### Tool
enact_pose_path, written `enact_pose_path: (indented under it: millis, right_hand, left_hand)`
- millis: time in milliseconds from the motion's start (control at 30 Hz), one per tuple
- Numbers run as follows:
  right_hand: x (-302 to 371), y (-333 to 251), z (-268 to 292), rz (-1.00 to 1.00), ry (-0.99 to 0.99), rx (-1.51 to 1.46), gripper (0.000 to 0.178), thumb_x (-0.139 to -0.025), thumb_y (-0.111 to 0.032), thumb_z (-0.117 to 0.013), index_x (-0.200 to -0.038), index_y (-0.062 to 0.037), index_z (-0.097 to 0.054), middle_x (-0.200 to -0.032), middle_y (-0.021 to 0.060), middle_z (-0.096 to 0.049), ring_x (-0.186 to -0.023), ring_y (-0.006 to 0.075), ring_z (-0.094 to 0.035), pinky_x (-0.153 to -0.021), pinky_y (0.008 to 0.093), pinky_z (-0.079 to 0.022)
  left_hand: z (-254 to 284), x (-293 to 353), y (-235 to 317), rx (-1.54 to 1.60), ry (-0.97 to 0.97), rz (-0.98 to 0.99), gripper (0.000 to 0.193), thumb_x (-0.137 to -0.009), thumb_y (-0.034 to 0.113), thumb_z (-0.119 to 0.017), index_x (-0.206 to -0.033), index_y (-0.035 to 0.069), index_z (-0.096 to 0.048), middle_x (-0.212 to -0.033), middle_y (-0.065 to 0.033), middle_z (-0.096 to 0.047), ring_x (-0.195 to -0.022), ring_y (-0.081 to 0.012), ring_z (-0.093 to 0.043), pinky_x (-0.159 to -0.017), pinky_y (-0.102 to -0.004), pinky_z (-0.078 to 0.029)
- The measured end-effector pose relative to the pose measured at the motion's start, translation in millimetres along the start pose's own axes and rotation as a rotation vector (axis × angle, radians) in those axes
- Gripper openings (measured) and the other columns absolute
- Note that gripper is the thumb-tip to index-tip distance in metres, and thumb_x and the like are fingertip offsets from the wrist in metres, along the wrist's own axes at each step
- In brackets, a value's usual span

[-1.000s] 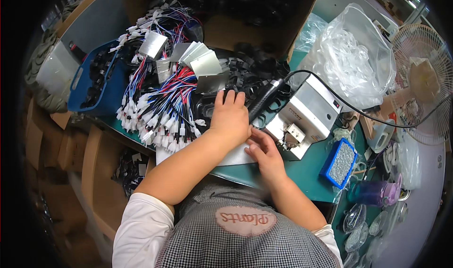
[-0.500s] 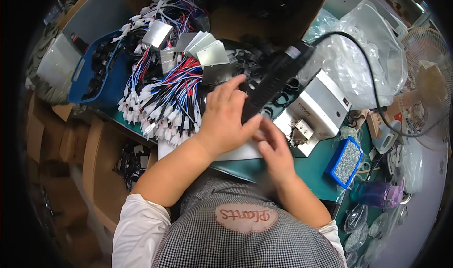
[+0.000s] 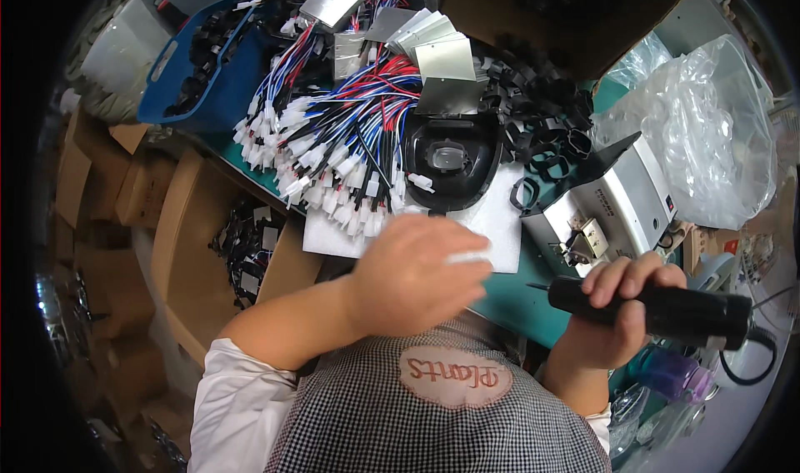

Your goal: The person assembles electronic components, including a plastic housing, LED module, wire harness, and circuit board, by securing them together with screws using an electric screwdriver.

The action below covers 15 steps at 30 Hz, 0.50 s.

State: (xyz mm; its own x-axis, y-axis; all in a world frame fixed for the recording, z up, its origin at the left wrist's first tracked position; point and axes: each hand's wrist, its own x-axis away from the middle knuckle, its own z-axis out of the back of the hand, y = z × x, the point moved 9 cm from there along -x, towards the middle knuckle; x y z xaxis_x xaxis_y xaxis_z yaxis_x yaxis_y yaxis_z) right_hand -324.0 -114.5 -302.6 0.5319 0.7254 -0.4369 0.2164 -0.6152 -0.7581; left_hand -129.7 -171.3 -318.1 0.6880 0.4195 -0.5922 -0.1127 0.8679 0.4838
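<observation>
My right hand [image 3: 612, 310] is wrapped round a black electric screwdriver [image 3: 667, 313]. It lies almost level, its thin bit pointing left and its cord leaving the right end. My left hand [image 3: 421, 277] is over the near edge of a white foam sheet [image 3: 329, 244], fingers stretched out and slightly blurred, with nothing visible in them. Just beyond it, a black plastic housing [image 3: 479, 185] rests on the foam, a small clear oval piece [image 3: 447, 158] at its middle. One white connector [image 3: 421, 181] lies over the housing's left side.
Wire bundles [image 3: 358, 115] with white connectors pile up at the back left, under silver metal plates [image 3: 446, 60]. Black rings [image 3: 550, 123] lie behind a silver-grey machine [image 3: 612, 202]. A blue basket [image 3: 158, 98], an open carton [image 3: 179, 248] and a clear plastic bag [image 3: 700, 131] surround the bench.
The screwdriver has gone from tilted over the middle to nearly level at the right, in my right hand. My left hand has come off it and moved nearer. The view has shifted.
</observation>
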Motion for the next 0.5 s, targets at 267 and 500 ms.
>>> enact_pose_path:
  millis: [267, 500]
  right_hand:
    - [1, -5, -4, 0.103, -0.090, 0.091, 0.039, -0.083, -0.019, -0.066, -0.113, -0.0051, -0.044, -0.084, 0.0061, -0.045, -0.061, 0.0152, -0.053, -0.060, 0.0308, -0.051]
    - [-2, -2, 8, 0.051, 0.020, 0.102, 0.048, -0.078, -0.018, -0.075, -0.111, -0.0087, -0.041, -0.081, 0.0057, -0.048, -0.060, 0.0175, -0.057, -0.061, 0.0330, -0.053]
  left_hand:
    - [-25, 9, -65, -0.598, -0.191, 0.144, 0.022, -0.070, 0.015, -0.066, -0.090, 0.008, -0.062, -0.084, -0.0050, -0.058, -0.091, -0.0235, -0.056, -0.089, -0.0405, -0.040]
    - [-24, 9, -36, -0.555, -0.377, 0.127, 0.019, -0.071, 0.012, -0.053, -0.087, 0.005, -0.060, -0.077, -0.0066, -0.053, -0.085, -0.0248, -0.055, -0.102, -0.0499, -0.033]
